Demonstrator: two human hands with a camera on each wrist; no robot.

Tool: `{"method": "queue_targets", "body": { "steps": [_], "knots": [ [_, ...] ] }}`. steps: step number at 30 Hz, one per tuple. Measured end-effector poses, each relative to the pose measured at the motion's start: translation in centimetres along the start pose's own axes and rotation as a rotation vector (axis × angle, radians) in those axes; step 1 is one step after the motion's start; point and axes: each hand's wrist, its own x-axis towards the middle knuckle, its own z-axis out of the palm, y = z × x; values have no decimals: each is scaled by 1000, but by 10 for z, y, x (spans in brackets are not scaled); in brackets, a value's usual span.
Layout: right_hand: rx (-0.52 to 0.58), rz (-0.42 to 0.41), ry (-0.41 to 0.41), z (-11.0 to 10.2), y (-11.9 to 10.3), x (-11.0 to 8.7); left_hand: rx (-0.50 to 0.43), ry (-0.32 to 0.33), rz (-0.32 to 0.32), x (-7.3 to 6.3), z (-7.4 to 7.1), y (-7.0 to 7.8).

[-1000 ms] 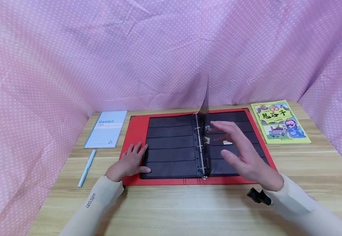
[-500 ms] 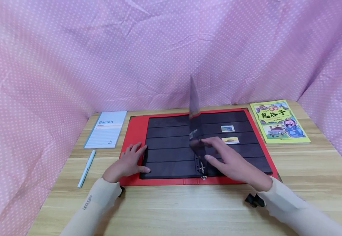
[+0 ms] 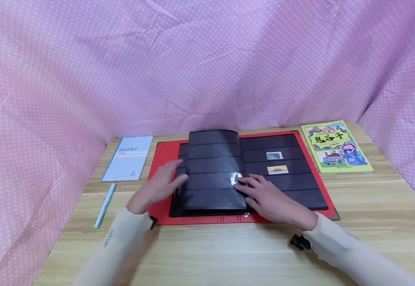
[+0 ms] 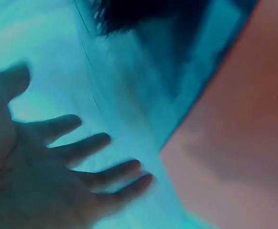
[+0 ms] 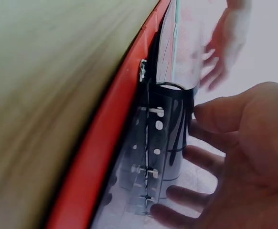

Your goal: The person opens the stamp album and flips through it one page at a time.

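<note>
An open red ring binder [image 3: 166, 153] with black pocket pages lies on the table. One page [image 3: 211, 159] rests on the left side, slightly bowed and glossy. My right hand [image 3: 272, 200] touches that page near the spine, fingers extended; the right wrist view shows the metal rings [image 5: 152, 173] and the page's curve beside the fingertips. My left hand [image 3: 155, 186] hovers over the binder's left border, fingers spread and blurred. On the right page sit two stamps, a blue-green one [image 3: 274, 155] and a yellow one [image 3: 278, 170].
To the left are a light-blue Gambit notebook [image 3: 127, 159] and a pale blue pen [image 3: 104, 205]. A yellow-green illustrated book [image 3: 336, 147] lies at the right. Behind the wooden table [image 3: 222, 254] hangs a pink dotted cloth [image 3: 193, 71].
The upright page has swung over to the left side, uncovering the two stamps. My right hand moved left and down to the spine. My left hand lifted off the left page's edge.
</note>
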Motion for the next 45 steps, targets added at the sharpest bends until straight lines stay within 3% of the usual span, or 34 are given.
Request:
{"method": "queue_targets", "body": {
  "steps": [4, 7, 12, 16, 19, 27, 36, 45],
  "knots": [
    [-39, -14, -21, 0, -1, 2, 179, -187, -50, 5, 29, 10],
    [45, -12, -44, -1, 5, 3, 301, -236, -97, 8, 44, 15],
    [220, 100, -100, -4, 22, 5, 364, -215, -129, 11, 53, 19],
    [250, 196, -160, -4, 29, 7, 368, -204, -131, 11, 52, 18],
    [257, 224, -164, -3, 27, 10, 363, -194, -128, 10, 50, 17],
    [170, 205, -94, 2, 13, 19, 362, -203, -112, 9, 44, 9],
    [82, 226, -113, 5, 2, 32, 362, -144, -130, 7, 33, 0],
    [30, 250, -110, 11, -3, 39, 337, -183, -90, 2, 25, -5]
  ]
}}
